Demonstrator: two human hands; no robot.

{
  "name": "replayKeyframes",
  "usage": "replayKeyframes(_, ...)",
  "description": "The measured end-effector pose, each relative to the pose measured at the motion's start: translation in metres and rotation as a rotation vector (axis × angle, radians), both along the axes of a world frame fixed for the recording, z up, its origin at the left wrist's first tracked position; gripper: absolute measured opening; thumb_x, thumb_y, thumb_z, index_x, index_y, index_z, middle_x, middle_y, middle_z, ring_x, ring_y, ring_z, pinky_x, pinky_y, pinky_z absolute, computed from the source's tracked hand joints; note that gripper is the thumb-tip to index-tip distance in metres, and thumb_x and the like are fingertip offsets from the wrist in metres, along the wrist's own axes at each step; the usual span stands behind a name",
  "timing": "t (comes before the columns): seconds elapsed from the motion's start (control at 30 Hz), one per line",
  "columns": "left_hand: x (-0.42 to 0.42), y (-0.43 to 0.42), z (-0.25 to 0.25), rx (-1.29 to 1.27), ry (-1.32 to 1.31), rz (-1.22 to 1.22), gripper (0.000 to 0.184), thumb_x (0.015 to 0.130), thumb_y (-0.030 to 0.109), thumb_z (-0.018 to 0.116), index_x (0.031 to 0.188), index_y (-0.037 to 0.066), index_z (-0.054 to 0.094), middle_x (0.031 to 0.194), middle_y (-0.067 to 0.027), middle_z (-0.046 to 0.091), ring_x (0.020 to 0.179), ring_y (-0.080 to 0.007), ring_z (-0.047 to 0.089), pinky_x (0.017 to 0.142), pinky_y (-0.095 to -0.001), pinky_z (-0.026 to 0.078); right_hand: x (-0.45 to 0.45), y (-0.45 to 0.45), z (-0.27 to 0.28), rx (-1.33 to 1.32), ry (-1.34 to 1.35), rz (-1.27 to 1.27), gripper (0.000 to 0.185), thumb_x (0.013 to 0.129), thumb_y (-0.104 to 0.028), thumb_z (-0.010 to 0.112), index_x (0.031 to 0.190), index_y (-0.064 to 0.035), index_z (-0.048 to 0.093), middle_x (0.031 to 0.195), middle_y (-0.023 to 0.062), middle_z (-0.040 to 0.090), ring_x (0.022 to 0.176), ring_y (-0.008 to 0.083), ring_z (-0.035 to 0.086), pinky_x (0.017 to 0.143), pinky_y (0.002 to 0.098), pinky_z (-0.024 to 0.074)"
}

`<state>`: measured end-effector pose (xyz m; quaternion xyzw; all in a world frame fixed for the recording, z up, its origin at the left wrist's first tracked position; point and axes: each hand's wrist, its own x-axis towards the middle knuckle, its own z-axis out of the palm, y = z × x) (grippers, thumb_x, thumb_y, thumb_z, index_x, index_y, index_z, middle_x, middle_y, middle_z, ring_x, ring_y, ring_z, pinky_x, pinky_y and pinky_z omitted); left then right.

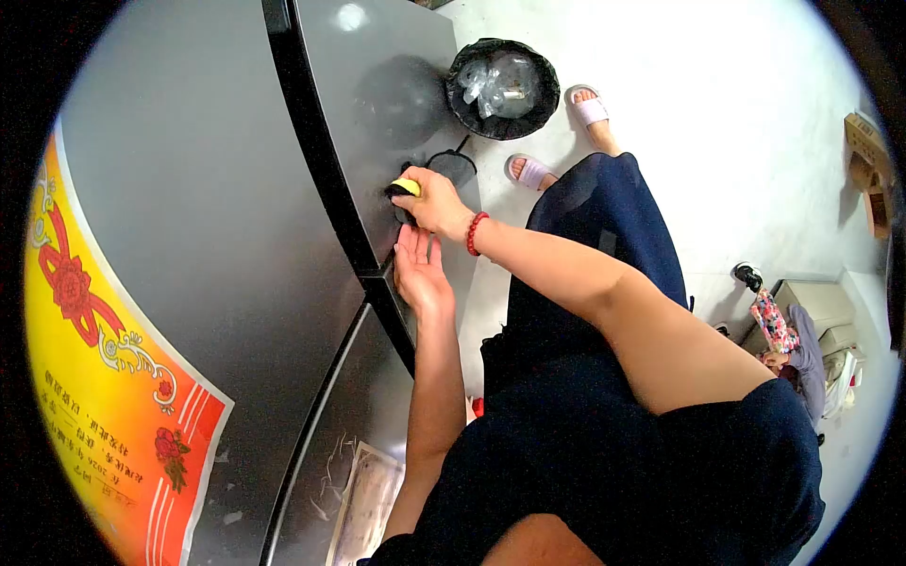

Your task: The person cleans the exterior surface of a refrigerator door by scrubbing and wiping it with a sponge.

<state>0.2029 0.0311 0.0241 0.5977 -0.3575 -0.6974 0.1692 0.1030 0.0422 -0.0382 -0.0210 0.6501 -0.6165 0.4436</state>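
Observation:
My right hand [439,205], with a red bead bracelet at the wrist, grips a small yellow and black sponge [405,188]. The sponge is at the glossy grey door [377,57], close to its dark edge strip [321,141]; the hand hides part of it. Just beneath, my left hand [423,275] is held palm up with its fingers stretched out and nothing in it. Its fingertips come close to the door surface and the right hand. A dark reflection shows on the door beside the sponge.
A black-lined bin [549,80] holding clear plastic stands against the grey door. Beside it is a dark rounded thing [453,168]. A red and yellow certificate [142,396] covers the left panel. Cardboard boxes [868,174] and a seated person [802,344] are at right.

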Motion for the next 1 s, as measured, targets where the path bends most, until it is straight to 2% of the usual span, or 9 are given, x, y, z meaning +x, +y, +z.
replayKeyframes(0.03, -0.003, 0.0, 0.0, -0.006, -0.003, 0.003, 0.055, 0.099, 0.033, 0.034, 0.136, -0.007, 0.029, 0.135, -0.02, 0.038, 0.127, -0.0259, 0.037, 0.106, -0.0414, 0.03, -0.003, 0.001, -0.002, 0.007, -0.087, 0.038, 0.026, 0.074, -0.016, 0.071, 0.092, -0.0024, 0.058, 0.089, 0.018, 0.062, 0.086, 0.0343, 0.06, 0.075, 0.0392, 0.0472)
replayKeyframes(0.13, -0.004, 0.003, 0.002, -0.008, -0.018, 0.009, 0.055, 0.099, 0.033, 0.033, 0.136, -0.006, 0.029, 0.136, -0.0204, 0.037, 0.127, -0.0266, 0.037, 0.106, -0.0416, 0.031, -0.004, 0.004, 0.004, 0.016, -0.09, -0.064, 0.026, 0.078, -0.016, 0.071, 0.096, -0.0039, 0.057, 0.08, 0.0123, 0.063, 0.071, 0.0222, 0.06, 0.066, 0.0346, 0.0483)
replayKeyframes(0.23, -0.005, -0.001, 0.0, -0.003, -0.008, -0.014, 0.054, 0.099, 0.033, 0.032, 0.137, -0.006, 0.029, 0.138, -0.0201, 0.035, 0.127, -0.0271, 0.037, 0.105, -0.0415, 0.032, -0.003, 0.002, 0.001, 0.058, -0.018, -0.031, 0.028, 0.077, -0.016, 0.071, 0.098, -0.004, 0.057, 0.079, 0.0132, 0.063, 0.073, 0.0227, 0.061, 0.067, 0.0357, 0.0489)
replayKeyframes(0.27, -0.005, -0.001, 0.0, -0.006, -0.007, -0.026, 0.054, 0.099, 0.033, 0.032, 0.137, -0.005, 0.029, 0.138, -0.0201, 0.035, 0.127, -0.0274, 0.037, 0.105, -0.0416, 0.032, -0.004, 0.002, 0.004, 0.076, -0.072, -0.018, 0.027, 0.075, -0.018, 0.071, 0.095, -0.0036, 0.06, 0.088, 0.0197, 0.064, 0.087, 0.0341, 0.063, 0.076, 0.0403, 0.0487)
replayKeyframes(0.4, -0.003, -0.001, 0.003, -0.015, -0.036, -0.065, 0.053, 0.099, 0.032, 0.032, 0.137, -0.005, 0.029, 0.139, -0.0204, 0.033, 0.127, -0.0286, 0.037, 0.105, -0.0419, 0.032, -0.001, -0.002, 0.0, 0.145, 0.036, 0.032, 0.03, 0.075, -0.024, 0.067, 0.096, -0.0035, 0.061, 0.09, 0.0206, 0.065, 0.088, 0.0362, 0.063, 0.078, 0.0427, 0.0485)
replayKeyframes(0.53, -0.005, 0.001, 0.011, -0.031, -0.054, -0.066, 0.053, 0.098, 0.031, 0.035, 0.138, -0.004, 0.028, 0.14, -0.0211, 0.032, 0.128, -0.0297, 0.036, 0.106, -0.0424, 0.03, -0.015, 0.0, 0.0, 0.113, -0.084, 0.163, 0.032, 0.074, -0.024, 0.065, 0.097, -0.0026, 0.062, 0.09, 0.0205, 0.065, 0.088, 0.0369, 0.063, 0.079, 0.0429, 0.0488)
replayKeyframes(0.77, -0.007, 0.007, 0.018, -0.083, -0.091, -0.015, 0.054, 0.097, 0.03, 0.04, 0.138, -0.002, 0.028, 0.14, -0.019, 0.033, 0.127, -0.0292, 0.038, 0.106, -0.0436, 0.031, -0.003, 0.002, 0.017, 0.132, 0.164, 0.12, 0.027, 0.077, -0.021, 0.066, 0.096, -0.0023, 0.06, 0.096, 0.0212, 0.062, 0.092, 0.0379, 0.06, 0.08, 0.0449, 0.0479)
replayKeyframes(1.0, 0.001, 0.011, 0.014, -0.059, -0.061, -0.039, 0.054, 0.097, 0.032, 0.041, 0.139, 0.0, 0.028, 0.14, -0.017, 0.034, 0.122, -0.0262, 0.041, 0.101, -0.041, 0.035, 0.0, 0.002, 0.018, 0.153, 0.267, 0.045, 0.022, 0.079, -0.019, 0.064, 0.092, -0.0019, 0.057, 0.094, 0.0202, 0.061, 0.089, 0.0396, 0.058, 0.076, 0.0453, 0.0468)
